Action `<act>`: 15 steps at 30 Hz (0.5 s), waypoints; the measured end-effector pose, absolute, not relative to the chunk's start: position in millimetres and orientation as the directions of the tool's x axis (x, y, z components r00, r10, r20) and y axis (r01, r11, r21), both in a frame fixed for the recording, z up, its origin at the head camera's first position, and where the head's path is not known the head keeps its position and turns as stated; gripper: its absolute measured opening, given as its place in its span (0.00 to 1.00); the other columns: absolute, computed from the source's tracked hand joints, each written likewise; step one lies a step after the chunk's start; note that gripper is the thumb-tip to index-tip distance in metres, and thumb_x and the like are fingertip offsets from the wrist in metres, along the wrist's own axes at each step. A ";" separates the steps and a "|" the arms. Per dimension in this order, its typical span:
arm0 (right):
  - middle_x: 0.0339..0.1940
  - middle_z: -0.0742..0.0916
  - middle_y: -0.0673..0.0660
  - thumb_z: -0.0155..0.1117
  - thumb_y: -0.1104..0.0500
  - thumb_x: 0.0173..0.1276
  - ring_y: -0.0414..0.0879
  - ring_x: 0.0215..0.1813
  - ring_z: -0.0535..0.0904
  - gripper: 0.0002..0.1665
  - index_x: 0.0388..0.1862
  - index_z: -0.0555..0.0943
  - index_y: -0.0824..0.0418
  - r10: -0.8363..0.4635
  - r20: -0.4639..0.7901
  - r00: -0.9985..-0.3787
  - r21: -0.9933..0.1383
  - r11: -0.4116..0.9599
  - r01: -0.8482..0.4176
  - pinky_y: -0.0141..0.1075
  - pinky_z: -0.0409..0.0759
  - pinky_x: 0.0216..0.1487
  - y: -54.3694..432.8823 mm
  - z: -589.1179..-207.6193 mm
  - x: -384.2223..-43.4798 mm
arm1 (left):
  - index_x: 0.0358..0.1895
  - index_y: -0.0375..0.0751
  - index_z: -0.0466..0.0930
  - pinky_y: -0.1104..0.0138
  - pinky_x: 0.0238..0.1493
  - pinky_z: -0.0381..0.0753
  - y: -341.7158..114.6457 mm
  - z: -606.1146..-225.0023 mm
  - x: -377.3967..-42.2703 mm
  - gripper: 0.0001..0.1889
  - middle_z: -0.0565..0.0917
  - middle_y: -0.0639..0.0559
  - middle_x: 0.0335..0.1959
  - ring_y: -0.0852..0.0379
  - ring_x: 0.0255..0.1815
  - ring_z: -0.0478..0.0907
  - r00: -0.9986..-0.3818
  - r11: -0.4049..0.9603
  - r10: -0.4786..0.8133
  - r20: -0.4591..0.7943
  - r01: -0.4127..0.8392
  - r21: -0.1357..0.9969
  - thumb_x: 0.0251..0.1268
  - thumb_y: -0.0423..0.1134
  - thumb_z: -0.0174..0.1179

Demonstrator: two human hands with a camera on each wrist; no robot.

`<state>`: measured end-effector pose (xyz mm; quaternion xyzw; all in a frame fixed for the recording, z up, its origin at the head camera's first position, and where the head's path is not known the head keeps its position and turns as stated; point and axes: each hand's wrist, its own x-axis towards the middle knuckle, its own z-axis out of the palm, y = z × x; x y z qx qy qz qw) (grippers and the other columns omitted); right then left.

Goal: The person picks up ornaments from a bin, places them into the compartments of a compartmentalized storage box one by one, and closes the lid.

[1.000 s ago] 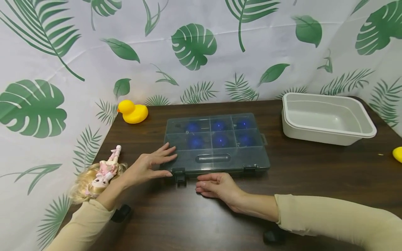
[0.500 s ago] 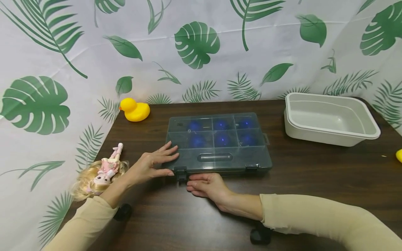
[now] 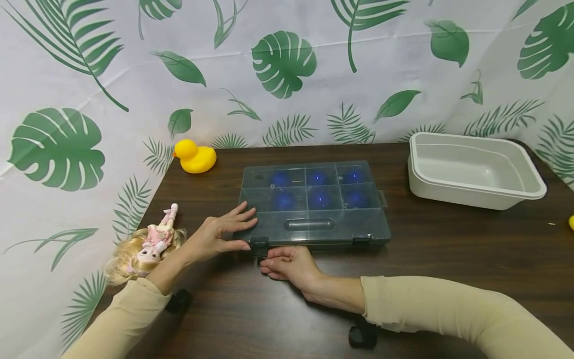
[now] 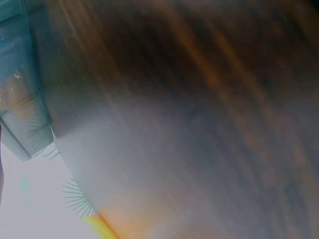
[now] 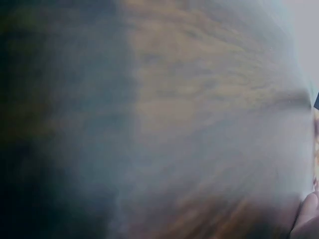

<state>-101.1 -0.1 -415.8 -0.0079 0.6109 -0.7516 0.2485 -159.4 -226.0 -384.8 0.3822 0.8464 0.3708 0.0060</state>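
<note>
A flat translucent grey compartment box point(image 3: 314, 204) lies with its lid down on the table, several round blue objects showing through the lid. My left hand point(image 3: 215, 237) rests on its front left corner, fingers spread over the lid and thumb by the left latch point(image 3: 259, 249). Close against that latch, my right hand point(image 3: 293, 267) has its fingers held together and gently bent; whether they touch the latch is hard to tell. The right latch point(image 3: 361, 240) is untouched. In the left wrist view, part of the box point(image 4: 25, 94) appears at the left. Fingertips point(image 5: 309, 211) of my right hand show at the right wrist view's corner.
A doll point(image 3: 157, 244) with long blond hair lies beside my left forearm. At the back left stands a yellow rubber duck point(image 3: 197, 158). A pale grey tub point(image 3: 466, 192) is at the back right, and a yellow object point(image 3: 571, 222) is cut off at the right edge.
My right hand has slid left along the box's front edge until its fingers reach the left latch. My left hand keeps its place on the corner. The head view has shifted slightly.
</note>
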 end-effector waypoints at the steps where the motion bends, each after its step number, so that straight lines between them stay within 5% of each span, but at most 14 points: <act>1: 0.41 0.86 0.69 0.58 0.71 0.65 0.46 0.39 0.86 0.15 0.48 0.74 0.79 -0.379 -0.291 -0.878 -0.921 -0.138 0.365 0.35 0.84 0.43 -0.6 -415.9 -101.0 | 0.59 0.37 0.76 0.51 0.63 0.67 -226.1 -385.0 -159.6 0.30 0.72 0.43 0.64 0.43 0.72 0.58 -0.707 0.431 0.652 0.274 0.643 0.633 0.48 0.39 0.71; 8: 0.37 0.87 0.68 0.60 0.67 0.66 0.45 0.35 0.86 0.14 0.45 0.76 0.78 -0.336 -0.300 -0.893 -0.902 -0.206 0.380 0.34 0.84 0.39 -8.1 -415.4 -101.0 | 0.59 0.38 0.76 0.52 0.64 0.66 -227.8 -385.6 -161.9 0.30 0.72 0.44 0.64 0.45 0.72 0.58 -0.704 0.430 0.654 0.276 0.646 0.630 0.47 0.39 0.71; 15: 0.36 0.87 0.67 0.56 0.53 0.71 0.47 0.35 0.86 0.26 0.48 0.76 0.79 -0.349 -0.320 -0.881 -0.890 -0.207 0.406 0.38 0.85 0.38 -16.5 -413.7 -100.5 | 0.58 0.37 0.76 0.77 0.65 0.59 -229.2 -388.1 -161.0 0.30 0.72 0.43 0.63 0.45 0.72 0.58 -0.697 0.416 0.659 0.281 0.650 0.636 0.48 0.39 0.71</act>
